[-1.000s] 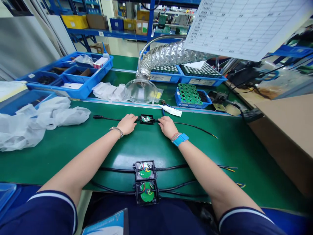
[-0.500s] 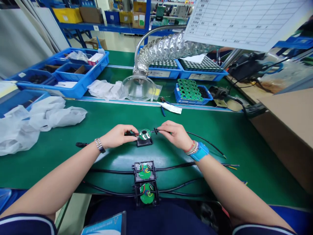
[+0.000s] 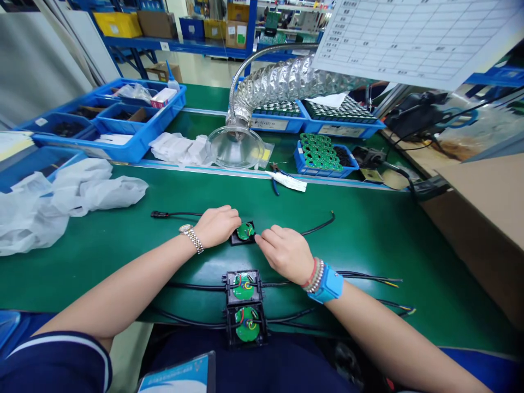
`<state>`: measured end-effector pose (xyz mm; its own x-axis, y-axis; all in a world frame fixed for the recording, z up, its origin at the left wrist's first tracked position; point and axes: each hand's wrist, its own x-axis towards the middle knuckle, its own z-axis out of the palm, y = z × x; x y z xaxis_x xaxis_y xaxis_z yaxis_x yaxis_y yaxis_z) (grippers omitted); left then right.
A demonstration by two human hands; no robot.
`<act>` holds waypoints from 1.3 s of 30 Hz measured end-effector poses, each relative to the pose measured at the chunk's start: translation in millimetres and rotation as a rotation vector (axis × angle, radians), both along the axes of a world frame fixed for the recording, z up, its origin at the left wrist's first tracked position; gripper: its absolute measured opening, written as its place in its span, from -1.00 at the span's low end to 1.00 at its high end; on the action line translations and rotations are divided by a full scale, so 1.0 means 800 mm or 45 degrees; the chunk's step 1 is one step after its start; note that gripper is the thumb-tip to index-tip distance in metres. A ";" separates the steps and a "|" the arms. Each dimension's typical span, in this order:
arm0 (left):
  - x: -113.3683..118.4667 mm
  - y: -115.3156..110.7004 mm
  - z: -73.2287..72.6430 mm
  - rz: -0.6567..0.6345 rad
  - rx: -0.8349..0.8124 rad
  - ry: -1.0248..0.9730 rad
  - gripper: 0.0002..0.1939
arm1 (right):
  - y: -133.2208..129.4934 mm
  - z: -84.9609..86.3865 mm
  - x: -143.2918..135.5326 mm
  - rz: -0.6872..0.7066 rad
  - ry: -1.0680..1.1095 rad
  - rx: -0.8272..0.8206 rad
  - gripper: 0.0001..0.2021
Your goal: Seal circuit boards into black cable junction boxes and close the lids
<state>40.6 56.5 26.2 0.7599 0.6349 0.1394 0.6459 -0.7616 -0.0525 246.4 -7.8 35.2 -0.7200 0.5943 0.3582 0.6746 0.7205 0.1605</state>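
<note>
A round green circuit board lies in a small black case on the green table. My left hand is closed at the case's left side, fingertips by the board, where a black cable with a connector enters. At the right side my right hand pinches the cable end at the case edge; another black cable runs out behind it. Nearer to me, two open black cases, an upper one and a lower one, hold wired green boards.
White foam bags lie at left below a blue compartment tray. Behind the hands are pliers, a clear fume hood and a blue bin of boards. A cardboard box stands at right.
The board has gone from above the case to inside it, now turned other side up. Both hands have moved toward me, the left also rightward. The cables now lie farther out on both sides.
</note>
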 end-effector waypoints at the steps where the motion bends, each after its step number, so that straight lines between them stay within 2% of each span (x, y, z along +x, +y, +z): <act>1: 0.000 0.001 0.000 -0.008 0.000 0.010 -0.77 | -0.001 -0.004 -0.002 -0.006 0.004 -0.014 -0.78; 5: -0.002 0.002 0.001 -0.075 -0.031 0.014 -0.74 | -0.002 -0.013 -0.006 -0.042 0.006 -0.048 -0.80; 11: -0.023 -0.011 0.001 -0.327 -0.160 -0.023 -0.69 | -0.003 -0.018 -0.007 -0.137 0.049 -0.112 -0.83; 16: -0.029 -0.015 -0.011 -0.308 -0.171 0.002 -0.67 | 0.000 -0.016 -0.005 -0.181 0.055 -0.243 -0.82; 19: -0.027 -0.015 -0.015 -0.302 -0.162 0.036 -0.67 | 0.004 -0.011 0.001 -0.055 0.027 -0.280 -0.80; 23: -0.025 -0.015 -0.013 -0.304 -0.146 0.048 -0.68 | 0.011 -0.001 0.009 0.192 -0.100 -0.164 -0.76; 26: -0.025 -0.016 -0.013 -0.295 -0.152 0.039 -0.69 | 0.022 0.008 0.006 0.254 -0.211 -0.102 -0.75; 33: -0.028 -0.015 -0.022 -0.281 -0.160 0.015 -0.67 | 0.051 0.018 -0.011 -0.058 -0.394 -0.326 -0.82; 39: -0.028 -0.017 -0.025 -0.272 -0.158 -0.004 -0.67 | 0.060 0.030 -0.012 -0.087 -0.532 -0.533 -0.83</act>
<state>18.2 42.8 5.9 0.8785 0.4721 0.0732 0.4693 -0.8815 0.0519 237.0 39.9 59.6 -0.7045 0.6740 -0.2222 0.6628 0.7368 0.1337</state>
